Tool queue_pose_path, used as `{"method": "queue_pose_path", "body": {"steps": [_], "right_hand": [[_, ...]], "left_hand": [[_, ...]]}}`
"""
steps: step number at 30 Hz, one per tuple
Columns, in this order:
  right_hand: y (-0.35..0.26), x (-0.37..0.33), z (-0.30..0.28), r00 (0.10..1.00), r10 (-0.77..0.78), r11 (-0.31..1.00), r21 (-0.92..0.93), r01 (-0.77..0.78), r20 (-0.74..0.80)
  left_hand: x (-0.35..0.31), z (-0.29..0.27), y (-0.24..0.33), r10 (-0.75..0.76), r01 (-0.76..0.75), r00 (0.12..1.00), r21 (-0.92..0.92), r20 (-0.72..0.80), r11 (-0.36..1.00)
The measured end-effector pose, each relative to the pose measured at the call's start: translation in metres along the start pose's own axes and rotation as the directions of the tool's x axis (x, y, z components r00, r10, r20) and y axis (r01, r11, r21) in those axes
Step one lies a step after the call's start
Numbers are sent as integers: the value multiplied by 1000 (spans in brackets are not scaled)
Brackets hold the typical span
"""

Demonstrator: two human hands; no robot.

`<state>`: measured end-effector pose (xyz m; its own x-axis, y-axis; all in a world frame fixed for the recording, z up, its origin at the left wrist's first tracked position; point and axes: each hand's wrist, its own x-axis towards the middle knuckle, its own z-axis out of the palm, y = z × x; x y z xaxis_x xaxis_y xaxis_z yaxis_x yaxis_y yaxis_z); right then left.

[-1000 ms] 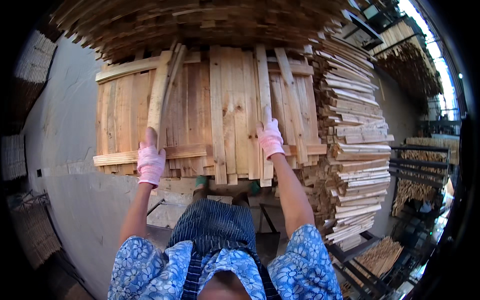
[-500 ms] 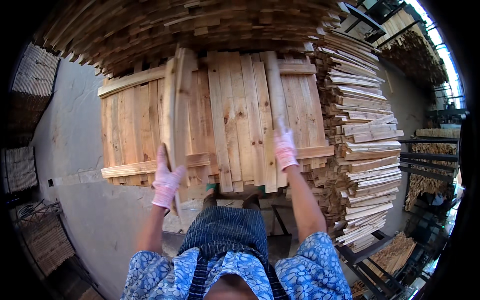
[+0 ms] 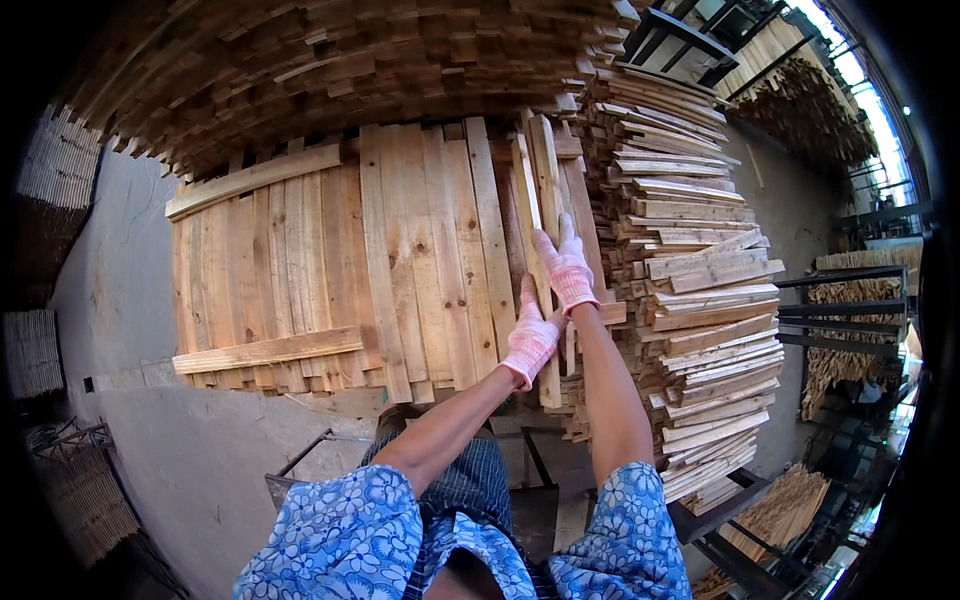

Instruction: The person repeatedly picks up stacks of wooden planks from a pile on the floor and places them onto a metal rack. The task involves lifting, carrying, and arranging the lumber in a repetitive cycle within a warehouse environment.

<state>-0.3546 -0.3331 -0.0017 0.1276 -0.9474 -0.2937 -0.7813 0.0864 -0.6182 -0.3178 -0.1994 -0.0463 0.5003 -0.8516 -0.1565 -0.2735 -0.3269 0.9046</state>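
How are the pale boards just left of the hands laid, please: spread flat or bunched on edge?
Spread flat: the boards left of the left hand lie side by side, knotted broad faces up.

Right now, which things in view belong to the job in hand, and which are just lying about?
Likely part of the job:
gloved left hand and right hand
two narrow boards at the hands
side-by-side slats
near crosspiece

Seemingly just lying about:
slatted bundle, lower left
wood stack, upper right
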Motion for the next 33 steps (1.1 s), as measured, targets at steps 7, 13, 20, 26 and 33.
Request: {"method": "queue_pose_path", "body": {"steps": [7,13,20,26,33], "right_hand": [[15,-11,37,996,-12,976,-217,-7,-89],[-24,-31,67,996,-71,887,-461,39,-54],[-13,-29,34,968,-143,983,-84,163,204],[21,-7,-5,973,-40,714,688,-131,226],[25,-7,27,991,-28,839,542,-48,131]], "left_hand": [[-48,-80,21,-337,429,896,-362,290,828],[-35,-122,10,-207,244,970,-454,130,857],[7,-110,27,-146,218,973,-509,178,833],[53,-109,31,-211,289,956,-526,205,800],[43,-67,50,-179,326,932,-509,316,797]]}}
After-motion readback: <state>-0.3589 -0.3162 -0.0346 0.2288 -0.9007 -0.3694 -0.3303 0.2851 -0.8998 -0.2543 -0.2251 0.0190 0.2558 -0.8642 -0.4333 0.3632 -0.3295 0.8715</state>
